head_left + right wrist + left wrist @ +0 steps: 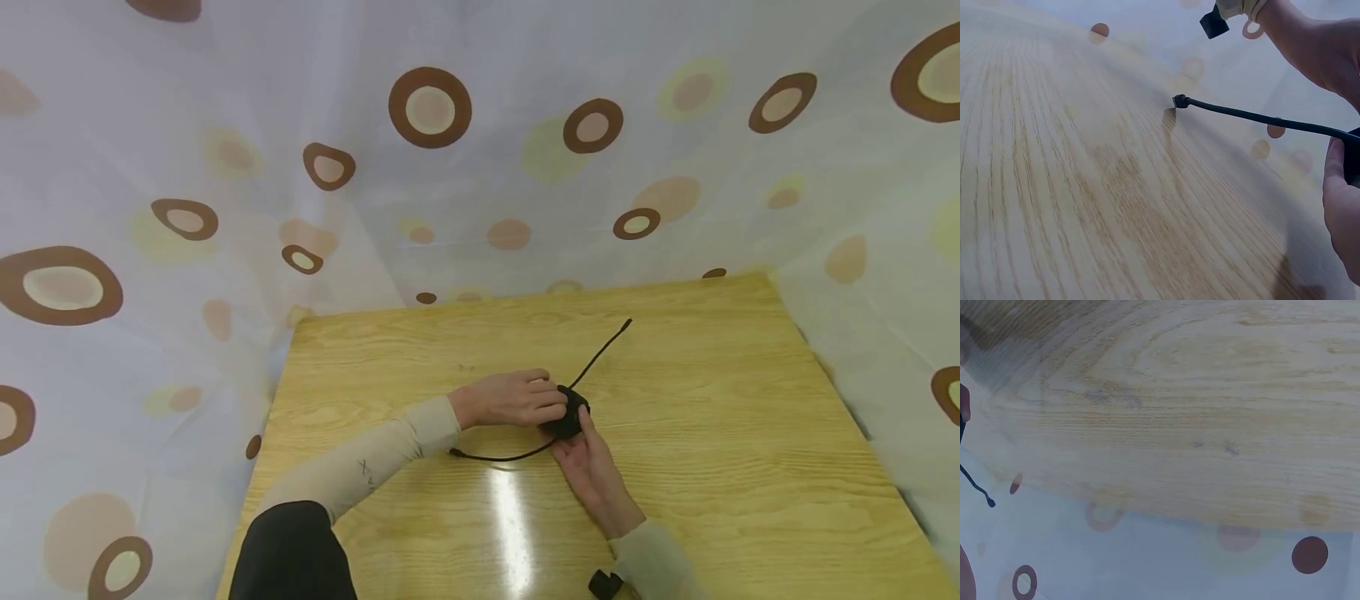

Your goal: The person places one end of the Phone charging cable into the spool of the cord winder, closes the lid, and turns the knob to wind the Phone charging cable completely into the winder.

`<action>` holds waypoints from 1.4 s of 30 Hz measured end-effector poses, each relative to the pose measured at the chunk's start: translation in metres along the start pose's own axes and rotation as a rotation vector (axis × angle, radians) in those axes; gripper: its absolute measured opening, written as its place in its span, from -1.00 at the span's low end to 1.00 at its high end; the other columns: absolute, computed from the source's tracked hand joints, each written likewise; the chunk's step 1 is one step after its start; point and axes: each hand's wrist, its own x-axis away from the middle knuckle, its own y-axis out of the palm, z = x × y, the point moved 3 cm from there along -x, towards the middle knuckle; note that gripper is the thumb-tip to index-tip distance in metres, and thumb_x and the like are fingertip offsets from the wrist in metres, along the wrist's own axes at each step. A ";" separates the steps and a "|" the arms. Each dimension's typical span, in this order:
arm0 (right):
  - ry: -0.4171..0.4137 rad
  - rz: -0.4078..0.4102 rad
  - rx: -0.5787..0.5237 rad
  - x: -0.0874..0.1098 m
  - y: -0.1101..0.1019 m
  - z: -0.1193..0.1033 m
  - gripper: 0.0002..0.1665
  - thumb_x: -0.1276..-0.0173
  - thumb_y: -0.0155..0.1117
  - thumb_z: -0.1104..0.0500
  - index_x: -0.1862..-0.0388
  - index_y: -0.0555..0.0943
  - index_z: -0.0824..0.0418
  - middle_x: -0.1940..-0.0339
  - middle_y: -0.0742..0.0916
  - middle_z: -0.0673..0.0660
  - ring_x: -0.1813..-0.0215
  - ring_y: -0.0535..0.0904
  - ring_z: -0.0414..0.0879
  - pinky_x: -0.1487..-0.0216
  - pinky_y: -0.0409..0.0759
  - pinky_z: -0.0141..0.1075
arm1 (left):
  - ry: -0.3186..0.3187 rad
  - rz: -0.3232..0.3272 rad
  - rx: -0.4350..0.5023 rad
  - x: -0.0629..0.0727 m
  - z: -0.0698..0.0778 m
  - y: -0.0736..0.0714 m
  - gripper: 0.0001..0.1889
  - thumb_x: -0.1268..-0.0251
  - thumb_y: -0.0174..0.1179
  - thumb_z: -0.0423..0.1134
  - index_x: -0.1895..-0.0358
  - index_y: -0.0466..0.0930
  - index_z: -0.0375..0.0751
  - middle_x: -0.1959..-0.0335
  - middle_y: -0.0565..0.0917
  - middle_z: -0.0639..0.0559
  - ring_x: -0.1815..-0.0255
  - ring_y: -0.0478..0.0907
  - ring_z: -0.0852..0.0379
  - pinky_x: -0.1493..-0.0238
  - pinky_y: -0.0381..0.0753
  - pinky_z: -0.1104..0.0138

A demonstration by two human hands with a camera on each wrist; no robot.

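Both hands meet at a small black case (576,413) held over the table, a thin cable coming out on either side. My left hand (513,398) grips it from the left, fingers curled over its top. From below and the right, my right hand (592,475) holds it with the thumb along its edge. One cable (600,354) points up and right; the other cable (501,459) bends left, and its plug (1180,101) shows in the right wrist view. Only a cable end (977,486) and a bit of hand enter the left wrist view. Fingers hide much of the case.
A wood-grain table (712,417) lies under the hands. White sheeting (480,192) with brown and yellow spots rises behind it and at both sides. Light glares off the tabletop near the front. A small black device (604,584) sits at the right wrist.
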 end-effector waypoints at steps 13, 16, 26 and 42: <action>0.003 -0.019 -0.014 0.001 0.001 0.004 -0.52 -0.77 -0.22 -0.17 -0.49 0.34 -0.07 -0.33 0.69 -0.12 -0.37 0.62 -0.30 -0.43 0.58 -0.35 | -0.005 -0.094 0.031 0.003 0.004 0.001 -0.81 -0.79 -0.15 -0.27 -0.06 0.50 -0.14 -0.13 0.69 0.09 0.12 0.63 0.24 0.07 0.57 0.32; 0.001 -0.030 -0.003 0.002 0.002 0.004 -0.53 -0.78 -0.23 -0.17 -0.46 0.35 -0.06 -0.31 0.70 -0.11 -0.36 0.63 -0.29 -0.42 0.59 -0.36 | -0.033 -0.127 0.039 0.005 0.007 0.001 -0.83 -0.78 -0.15 -0.28 -0.06 0.47 -0.14 -0.15 0.66 0.08 0.30 0.58 0.27 0.25 0.60 0.39; -0.028 -0.060 -0.005 0.002 0.002 0.004 -0.54 -0.78 -0.24 -0.17 -0.42 0.45 -0.11 -0.30 0.70 -0.11 -0.34 0.64 -0.29 -0.40 0.60 -0.36 | -0.098 -0.098 0.006 0.007 0.012 -0.002 -0.84 -0.77 -0.19 -0.33 -0.07 0.42 -0.16 -0.15 0.60 0.01 0.60 0.39 0.31 0.56 0.56 0.45; -0.123 -0.051 0.057 0.000 0.009 0.000 -0.51 -0.79 -0.30 -0.12 -0.46 0.43 -0.05 -0.34 0.66 -0.11 -0.34 0.62 -0.33 -0.36 0.61 -0.40 | -0.270 -0.030 0.000 0.004 0.020 -0.001 -0.91 -0.72 -0.12 -0.37 0.02 0.39 -0.21 -0.10 0.63 -0.08 0.69 0.31 0.30 0.64 0.45 0.47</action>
